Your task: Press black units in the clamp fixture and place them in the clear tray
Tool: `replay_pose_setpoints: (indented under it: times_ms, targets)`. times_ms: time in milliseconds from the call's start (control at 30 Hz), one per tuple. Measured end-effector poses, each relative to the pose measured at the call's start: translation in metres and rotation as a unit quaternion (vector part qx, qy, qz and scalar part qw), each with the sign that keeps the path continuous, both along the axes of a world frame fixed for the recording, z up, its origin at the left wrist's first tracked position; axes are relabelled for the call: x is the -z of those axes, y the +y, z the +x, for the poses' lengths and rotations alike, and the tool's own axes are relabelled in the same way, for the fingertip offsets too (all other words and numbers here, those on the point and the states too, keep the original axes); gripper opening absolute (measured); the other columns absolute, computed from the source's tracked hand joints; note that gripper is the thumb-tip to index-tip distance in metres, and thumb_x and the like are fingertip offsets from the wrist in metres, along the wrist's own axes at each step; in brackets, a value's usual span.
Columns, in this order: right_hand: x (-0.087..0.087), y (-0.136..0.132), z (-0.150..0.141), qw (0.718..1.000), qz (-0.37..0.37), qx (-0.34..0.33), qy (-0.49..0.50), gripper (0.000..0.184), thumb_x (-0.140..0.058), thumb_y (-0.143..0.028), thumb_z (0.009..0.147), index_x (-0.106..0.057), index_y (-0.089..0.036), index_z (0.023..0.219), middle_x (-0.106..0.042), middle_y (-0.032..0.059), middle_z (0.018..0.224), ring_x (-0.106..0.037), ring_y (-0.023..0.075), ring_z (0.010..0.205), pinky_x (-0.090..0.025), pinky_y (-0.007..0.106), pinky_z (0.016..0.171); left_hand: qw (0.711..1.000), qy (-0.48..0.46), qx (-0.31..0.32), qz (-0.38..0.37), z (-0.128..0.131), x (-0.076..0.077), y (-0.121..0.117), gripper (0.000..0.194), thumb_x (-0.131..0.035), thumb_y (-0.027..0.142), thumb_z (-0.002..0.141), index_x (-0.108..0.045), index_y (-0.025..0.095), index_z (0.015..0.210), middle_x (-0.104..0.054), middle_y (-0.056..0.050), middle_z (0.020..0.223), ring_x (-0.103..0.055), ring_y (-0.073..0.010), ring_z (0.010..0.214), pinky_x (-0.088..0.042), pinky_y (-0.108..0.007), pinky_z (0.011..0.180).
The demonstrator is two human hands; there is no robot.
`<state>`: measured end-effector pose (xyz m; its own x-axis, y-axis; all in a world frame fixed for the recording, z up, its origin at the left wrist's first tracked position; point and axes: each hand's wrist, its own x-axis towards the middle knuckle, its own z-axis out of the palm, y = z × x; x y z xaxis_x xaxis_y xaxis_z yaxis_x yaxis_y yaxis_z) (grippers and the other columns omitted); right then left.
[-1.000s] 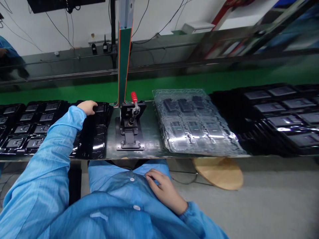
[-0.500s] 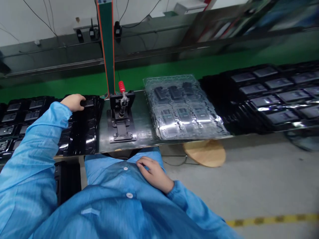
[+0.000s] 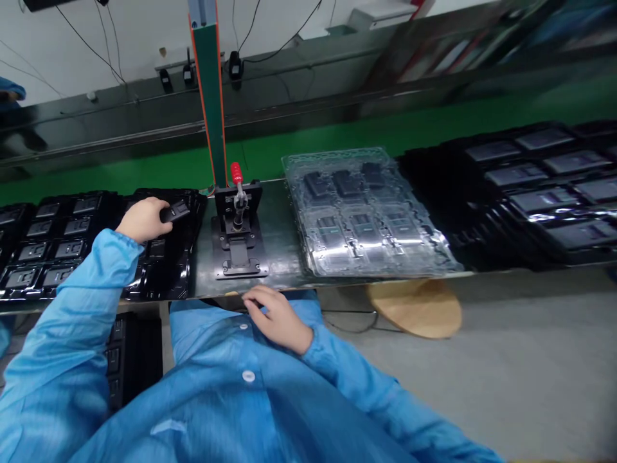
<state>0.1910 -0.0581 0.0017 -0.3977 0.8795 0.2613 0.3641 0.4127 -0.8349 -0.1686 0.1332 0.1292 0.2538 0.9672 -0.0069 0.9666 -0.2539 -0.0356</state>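
My left hand (image 3: 146,219) grips a small black rectangular plastic part (image 3: 176,211) between thumb and fingers, just above a black tray (image 3: 176,263) at the left of the bench. Right of that tray stands a black toggle-clamp fixture (image 3: 238,231) with a red handle (image 3: 236,172), its lever upright. In front of the bench edge, near my lap, is my right hand (image 3: 278,319); it holds nothing and its fingers are loosely curved, with the thumb apart. A stack of clear plastic trays (image 3: 376,218) holding several dark parts lies right of the fixture.
More black trays (image 3: 53,241) with parts fill the bench's left end. Stacked black trays (image 3: 540,186) cover its right end. A green post (image 3: 209,103) rises behind the fixture. Below the bench are a round wooden stool (image 3: 417,308) and further black trays (image 3: 137,354).
My left hand has lifted the black part out of the tray, and the part now shows tilted in my fingers. My right hand has moved slightly left and up towards the bench edge.
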Motion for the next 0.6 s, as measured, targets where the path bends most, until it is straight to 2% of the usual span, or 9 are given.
replay_pose_setpoints:
  times_ms: [67, 133, 300, 400, 600]
  targets:
    - [-0.009, 0.013, -0.013, 1.000, 0.007, 0.011, 0.011, 0.018, -0.056, -0.024, 0.104, -0.072, -0.023, 0.111, -0.076, 0.0074, 0.101, -0.071, 0.0200, 0.086, -0.060, 0.036, 0.083, 1.000, -0.021, -0.016, 0.003, 0.014, 0.000, -0.026, 0.056, -0.070, 0.041, 0.081, -0.074, 0.019, 0.132, -0.075, -0.013, 0.128, -0.070, -0.0349, 0.118, -0.055, -0.042, 0.107]
    - [-0.017, 0.025, -0.025, 1.000, 0.015, 0.011, 0.014, 0.025, -0.059, -0.022, 0.102, -0.070, -0.023, 0.124, -0.076, 0.0093, 0.114, -0.072, 0.0199, 0.089, -0.061, 0.038, 0.088, 0.998, -0.048, -0.030, 0.004, 0.031, 0.003, -0.052, 0.055, -0.070, 0.042, 0.081, -0.074, 0.019, 0.131, -0.075, -0.013, 0.127, -0.070, -0.0355, 0.117, -0.055, -0.043, 0.107]
    - [-0.030, 0.047, -0.047, 1.000, 0.017, -0.015, -0.009, 0.053, -0.063, -0.023, 0.099, -0.057, -0.021, 0.152, -0.067, 0.0142, 0.144, -0.069, 0.0265, 0.125, -0.058, 0.046, 0.112, 0.993, -0.113, -0.031, 0.017, 0.081, 0.020, -0.100, 0.051, -0.069, 0.039, 0.084, -0.075, 0.016, 0.128, -0.074, -0.016, 0.126, -0.069, -0.0376, 0.119, -0.053, -0.046, 0.111]
    - [-0.030, 0.050, -0.048, 0.999, 0.013, -0.017, -0.037, 0.060, -0.064, -0.025, 0.098, -0.053, -0.017, 0.157, -0.063, 0.0172, 0.151, -0.064, 0.0298, 0.138, -0.055, 0.049, 0.118, 0.992, -0.123, -0.022, 0.026, 0.109, 0.036, -0.118, 0.042, -0.070, 0.037, 0.085, -0.076, 0.017, 0.121, -0.076, -0.016, 0.121, -0.071, -0.0367, 0.116, -0.057, -0.047, 0.107]
    - [-0.023, 0.049, -0.025, 0.989, -0.015, -0.004, -0.148, 0.060, -0.059, -0.024, 0.098, -0.054, -0.008, 0.156, -0.063, 0.0202, 0.152, -0.064, 0.0311, 0.138, -0.055, 0.047, 0.118, 0.981, -0.185, -0.029, 0.052, 0.148, 0.073, -0.135, 0.039, -0.071, 0.033, 0.088, -0.074, 0.014, 0.122, -0.076, -0.016, 0.117, -0.072, -0.0348, 0.113, -0.059, -0.048, 0.105]
